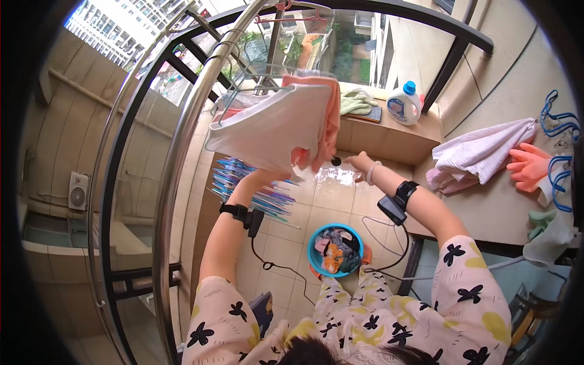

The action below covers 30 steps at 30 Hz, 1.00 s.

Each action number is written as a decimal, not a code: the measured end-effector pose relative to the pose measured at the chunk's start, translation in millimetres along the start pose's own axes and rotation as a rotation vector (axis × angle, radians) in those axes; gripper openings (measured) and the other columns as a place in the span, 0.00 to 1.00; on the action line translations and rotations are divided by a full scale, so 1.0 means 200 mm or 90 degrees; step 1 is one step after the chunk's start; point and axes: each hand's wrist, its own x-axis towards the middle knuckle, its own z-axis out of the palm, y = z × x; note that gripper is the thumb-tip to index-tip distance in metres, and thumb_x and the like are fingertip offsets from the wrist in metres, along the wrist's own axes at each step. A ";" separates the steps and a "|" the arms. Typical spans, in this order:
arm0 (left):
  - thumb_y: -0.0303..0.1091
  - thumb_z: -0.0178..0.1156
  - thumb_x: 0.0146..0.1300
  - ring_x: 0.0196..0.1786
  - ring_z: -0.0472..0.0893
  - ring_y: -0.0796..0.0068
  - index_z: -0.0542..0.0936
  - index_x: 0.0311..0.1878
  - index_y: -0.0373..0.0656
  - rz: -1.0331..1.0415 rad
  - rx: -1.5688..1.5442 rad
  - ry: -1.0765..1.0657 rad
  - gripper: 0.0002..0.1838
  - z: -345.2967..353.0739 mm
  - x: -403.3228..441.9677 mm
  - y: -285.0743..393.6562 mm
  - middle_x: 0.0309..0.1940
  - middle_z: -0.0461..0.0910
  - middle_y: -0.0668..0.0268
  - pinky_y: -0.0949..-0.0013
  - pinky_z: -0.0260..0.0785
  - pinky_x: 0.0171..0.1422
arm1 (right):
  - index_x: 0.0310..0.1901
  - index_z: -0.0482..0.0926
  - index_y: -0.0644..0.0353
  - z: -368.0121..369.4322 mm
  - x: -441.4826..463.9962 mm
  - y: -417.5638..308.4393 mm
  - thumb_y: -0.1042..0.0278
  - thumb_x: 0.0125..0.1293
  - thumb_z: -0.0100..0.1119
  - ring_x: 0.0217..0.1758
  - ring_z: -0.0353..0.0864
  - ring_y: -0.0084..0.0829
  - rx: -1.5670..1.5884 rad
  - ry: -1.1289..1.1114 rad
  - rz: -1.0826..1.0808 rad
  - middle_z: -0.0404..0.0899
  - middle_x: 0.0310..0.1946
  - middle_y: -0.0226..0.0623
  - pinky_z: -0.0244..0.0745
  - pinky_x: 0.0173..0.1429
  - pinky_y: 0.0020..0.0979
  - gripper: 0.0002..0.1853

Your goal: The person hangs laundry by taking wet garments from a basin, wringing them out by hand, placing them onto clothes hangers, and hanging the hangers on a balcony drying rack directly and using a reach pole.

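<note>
White underpants [264, 131] hang from a hanger in the upper middle, beside a pink garment [330, 115]. My left hand [267, 177] is at the lower edge of the white underpants, its fingers closed on the cloth and partly hidden by it. To the right of the garments, my right hand [360, 164] is apart from them, holding nothing, with its fingers stretched toward the pink cloth. Each of my wrists wears a black strap with a small device and a cable.
A blue basin [311, 254] of clothes stands by my feet. Many thin hangers [234, 176] are bunched at the left. A metal rail [176, 164] runs along the left side. A detergent bottle [404, 104] stands on the ledge; rubber gloves [528, 167] lie at the right.
</note>
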 end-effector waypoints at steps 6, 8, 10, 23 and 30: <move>0.37 0.60 0.57 0.40 0.74 0.71 0.69 0.47 0.33 0.016 0.037 0.174 0.21 -0.47 0.01 -0.23 0.43 0.73 0.57 0.71 0.69 0.31 | 0.52 0.69 0.66 -0.26 0.05 -0.43 0.70 0.52 0.55 0.48 0.75 0.41 0.126 0.478 -0.688 0.73 0.46 0.53 0.69 0.52 0.35 0.23; 0.33 0.56 0.60 0.34 0.73 0.76 0.72 0.35 0.33 0.297 -0.258 0.643 0.11 -0.57 0.08 -0.31 0.34 0.74 0.62 0.74 0.66 0.32 | 0.55 0.69 0.61 -0.28 -0.20 -0.70 0.69 0.54 0.55 0.53 0.72 0.37 0.185 0.341 -0.738 0.70 0.50 0.50 0.68 0.55 0.32 0.24; 0.34 0.55 0.62 0.32 0.75 0.80 0.75 0.35 0.41 0.498 -0.228 0.925 0.07 -0.49 -0.15 0.06 0.30 0.75 0.67 0.76 0.68 0.34 | 0.55 0.70 0.58 -0.27 -0.37 -0.94 0.67 0.55 0.55 0.53 0.72 0.35 0.114 0.276 -0.815 0.70 0.51 0.48 0.68 0.55 0.31 0.24; 0.35 0.58 0.60 0.41 0.77 0.75 0.73 0.45 0.44 0.521 -0.677 0.341 0.12 -0.03 -0.39 0.83 0.37 0.79 0.66 0.69 0.65 0.47 | 0.36 0.80 0.58 -0.08 -0.40 -1.38 0.56 0.62 0.53 0.36 0.81 0.34 -0.230 0.100 -0.828 0.81 0.32 0.41 0.73 0.41 0.32 0.14; 0.30 0.54 0.64 0.35 0.79 0.74 0.73 0.42 0.40 0.526 -0.700 0.299 0.06 0.01 -0.49 0.84 0.36 0.79 0.61 0.74 0.74 0.39 | 0.31 0.82 0.58 -0.04 -0.49 -1.33 0.49 0.63 0.53 0.27 0.74 0.31 -0.273 -0.066 -0.817 0.79 0.24 0.39 0.70 0.39 0.29 0.19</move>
